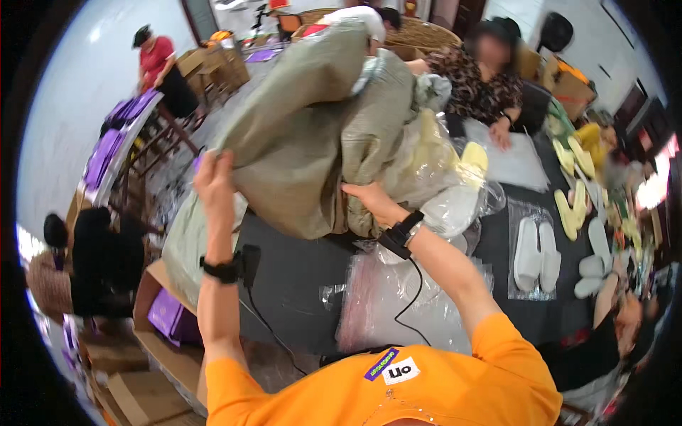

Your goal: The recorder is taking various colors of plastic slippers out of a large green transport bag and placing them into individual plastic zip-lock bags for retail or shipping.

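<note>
Hands gripped a bulky grey-green woven sack point(305, 135) over the dark bench point(298, 277): left hand point(213, 181) clutching its edge, right hand point(373, 199) bunching soft, floppy fabric.

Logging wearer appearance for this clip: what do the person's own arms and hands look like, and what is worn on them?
Both forearms are bare below short orange sleeves. The left hand and right hand wear no gloves. Each wrist carries a black strapped band with a small black device; thin black cables run from them toward the body.
</note>
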The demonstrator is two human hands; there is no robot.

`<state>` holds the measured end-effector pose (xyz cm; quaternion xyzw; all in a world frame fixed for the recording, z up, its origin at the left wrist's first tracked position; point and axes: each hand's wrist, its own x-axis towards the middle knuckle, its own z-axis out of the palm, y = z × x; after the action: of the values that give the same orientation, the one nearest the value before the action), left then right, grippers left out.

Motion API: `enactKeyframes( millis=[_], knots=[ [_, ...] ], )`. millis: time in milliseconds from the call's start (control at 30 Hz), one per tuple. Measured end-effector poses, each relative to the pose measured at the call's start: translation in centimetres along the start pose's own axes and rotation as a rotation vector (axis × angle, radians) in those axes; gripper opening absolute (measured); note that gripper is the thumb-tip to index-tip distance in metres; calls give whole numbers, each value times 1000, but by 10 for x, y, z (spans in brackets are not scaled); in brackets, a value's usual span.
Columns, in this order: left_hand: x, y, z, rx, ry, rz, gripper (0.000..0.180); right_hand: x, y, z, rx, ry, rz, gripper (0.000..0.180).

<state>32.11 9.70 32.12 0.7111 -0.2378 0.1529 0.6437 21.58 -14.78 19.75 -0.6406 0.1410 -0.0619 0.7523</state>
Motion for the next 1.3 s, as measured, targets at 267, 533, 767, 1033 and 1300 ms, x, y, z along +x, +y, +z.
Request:
enactKeyframes(
  millis=[267,533,767,1033,1300],
  knots=[
    [-5,14,-4,-20,-29,135,10,-13,-17,0,68,91,-29,42],
    [-29,-45,-19,175,-2,132,9,-60,-44,56,-406,61,-279,32],
    [-25,40,-16,-114,181,172,13,-25,-14,61,73,143,-291,46],
    [-52,73,-17,-65,118,393,11,-40,-13,33,-462,65,-488,38],
    [-26,43,0,-63,19,104,9,-38,-41,32,-542,100,-122,50]
  ],
)
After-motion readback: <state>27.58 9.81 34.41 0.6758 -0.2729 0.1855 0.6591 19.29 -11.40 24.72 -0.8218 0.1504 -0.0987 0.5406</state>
